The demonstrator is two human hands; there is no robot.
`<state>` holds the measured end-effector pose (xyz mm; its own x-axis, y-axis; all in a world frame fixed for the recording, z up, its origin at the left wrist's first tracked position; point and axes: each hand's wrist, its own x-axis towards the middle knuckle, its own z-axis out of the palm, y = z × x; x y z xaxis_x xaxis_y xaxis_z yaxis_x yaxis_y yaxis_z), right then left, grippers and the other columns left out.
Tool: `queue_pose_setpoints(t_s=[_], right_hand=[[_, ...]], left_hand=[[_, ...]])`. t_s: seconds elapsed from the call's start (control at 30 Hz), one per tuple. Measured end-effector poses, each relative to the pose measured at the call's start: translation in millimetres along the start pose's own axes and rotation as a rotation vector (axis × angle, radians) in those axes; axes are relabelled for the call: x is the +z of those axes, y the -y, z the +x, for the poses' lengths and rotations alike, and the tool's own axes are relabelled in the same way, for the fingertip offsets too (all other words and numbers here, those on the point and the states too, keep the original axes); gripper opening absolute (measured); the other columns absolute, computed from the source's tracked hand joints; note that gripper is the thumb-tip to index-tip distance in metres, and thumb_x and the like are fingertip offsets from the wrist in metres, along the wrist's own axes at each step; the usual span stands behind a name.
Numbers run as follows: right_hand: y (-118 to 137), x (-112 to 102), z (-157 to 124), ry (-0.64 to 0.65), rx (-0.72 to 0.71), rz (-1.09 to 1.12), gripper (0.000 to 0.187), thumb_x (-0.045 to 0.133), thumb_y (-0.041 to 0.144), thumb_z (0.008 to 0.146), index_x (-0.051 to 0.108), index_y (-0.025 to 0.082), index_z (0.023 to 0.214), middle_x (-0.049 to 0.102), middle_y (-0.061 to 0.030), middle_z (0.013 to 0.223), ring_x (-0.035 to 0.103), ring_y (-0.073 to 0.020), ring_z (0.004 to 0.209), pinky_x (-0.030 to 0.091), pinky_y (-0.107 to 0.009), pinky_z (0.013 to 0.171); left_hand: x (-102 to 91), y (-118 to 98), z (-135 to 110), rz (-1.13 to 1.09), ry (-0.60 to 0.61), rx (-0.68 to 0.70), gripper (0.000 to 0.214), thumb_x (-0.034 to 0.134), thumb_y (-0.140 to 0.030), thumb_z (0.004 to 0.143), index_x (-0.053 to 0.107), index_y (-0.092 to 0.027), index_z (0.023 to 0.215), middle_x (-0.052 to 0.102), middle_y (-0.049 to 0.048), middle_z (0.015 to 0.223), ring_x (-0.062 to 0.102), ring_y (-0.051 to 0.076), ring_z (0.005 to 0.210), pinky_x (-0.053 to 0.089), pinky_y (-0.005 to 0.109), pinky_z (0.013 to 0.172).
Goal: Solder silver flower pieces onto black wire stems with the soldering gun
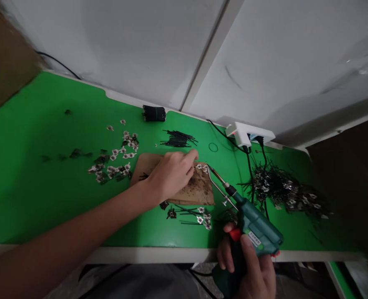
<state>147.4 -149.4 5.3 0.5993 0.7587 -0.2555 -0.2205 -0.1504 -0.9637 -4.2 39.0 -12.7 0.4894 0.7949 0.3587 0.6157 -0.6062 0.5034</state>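
A green soldering gun (258, 228) with a red trigger is gripped in my right hand (249, 265). Its tip and thin metal feed tube reach the right edge of a scorched wooden board (199, 191). Small metal pieces (199, 166) sit on the board's upper edge, close to the tip. Across the board lies my left hand (174, 172), its fingers pinched together beside those pieces; whatever is between them is hidden. Black wires (143, 176) show partly from behind this hand. Just beyond the board is a loose pile of short black wires (179, 138).
Loose metal pieces (118, 170) are scattered left of the board. A banded wire bundle (154, 113) lies at the back. Wires with metal pieces (202, 218) lie in front, and a large heap of them (283, 189) lies right, near a white power strip (249, 133) with cords.
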Motion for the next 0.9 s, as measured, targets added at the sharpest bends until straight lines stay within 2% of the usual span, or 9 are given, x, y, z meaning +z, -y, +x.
queue_pose_setpoints(t_s=[0.4,0.53,0.63,0.73,0.8,0.9], right_hand=[[0.7,5.3,-2.4,-0.053,-0.039,0.164,0.013,0.068,0.033,0.089,0.063,0.021,0.088,0.065,0.0001,0.088,0.044,-0.0052,0.044,0.038,-0.024,0.043],[-0.7,6.2,-3.5,-0.061,-0.069,0.18,0.011,0.064,0.033,0.091,0.063,0.022,0.088,0.065,0.0,0.087,0.044,-0.0057,0.044,0.037,-0.024,0.044],[-1.6,4.0,-5.3,-0.077,-0.071,0.166,0.013,0.065,0.034,0.09,0.063,0.022,0.089,0.065,-0.0002,0.088,0.044,-0.0056,0.045,0.037,-0.025,0.045],[-2.7,-0.2,-7.5,-0.101,-0.07,0.084,0.018,0.07,0.038,0.089,0.064,0.022,0.094,0.066,-0.0003,0.084,0.047,-0.0078,0.048,0.039,-0.027,0.049],[-3.1,-3.0,-8.2,-0.096,-0.069,0.006,0.023,0.073,0.041,0.087,0.065,0.021,0.095,0.064,0.0007,0.074,0.05,-0.0102,0.049,0.04,-0.028,0.051],[-2.2,-5.3,-7.3,-0.081,-0.028,-0.092,0.029,0.076,0.044,0.084,0.065,0.019,0.096,0.061,0.0017,0.065,0.05,-0.0118,0.049,0.04,-0.028,0.051]], left_hand=[[-0.9,0.6,-1.7,-0.023,0.002,-0.007,0.023,0.063,-0.007,0.085,0.062,-0.017,0.106,0.073,0.0002,0.08,0.071,0.017,0.074,0.051,0.026,0.067],[-4.7,1.1,-1.4,-0.1,-0.022,-0.025,0.024,0.062,-0.005,0.084,0.062,-0.017,0.105,0.073,-0.0006,0.08,0.07,0.016,0.074,0.051,0.027,0.07],[-14.6,-0.6,-2.2,-0.212,-0.021,-0.007,0.027,0.064,-0.004,0.082,0.062,-0.018,0.104,0.072,-0.0029,0.079,0.068,0.014,0.073,0.048,0.026,0.071],[-25.7,-6.8,-5.8,-0.344,0.083,0.113,0.024,0.067,-0.006,0.081,0.063,-0.02,0.1,0.072,-0.0056,0.079,0.067,0.013,0.074,0.045,0.026,0.075],[-29.1,-13.3,-9.6,-0.376,0.207,0.195,0.018,0.07,-0.009,0.08,0.063,-0.02,0.093,0.072,-0.0068,0.08,0.066,0.013,0.076,0.042,0.028,0.08],[-29.5,-23.2,-13.9,-0.306,0.428,0.246,0.015,0.074,-0.012,0.079,0.064,-0.02,0.086,0.072,-0.0071,0.077,0.066,0.015,0.078,0.037,0.032,0.083]])
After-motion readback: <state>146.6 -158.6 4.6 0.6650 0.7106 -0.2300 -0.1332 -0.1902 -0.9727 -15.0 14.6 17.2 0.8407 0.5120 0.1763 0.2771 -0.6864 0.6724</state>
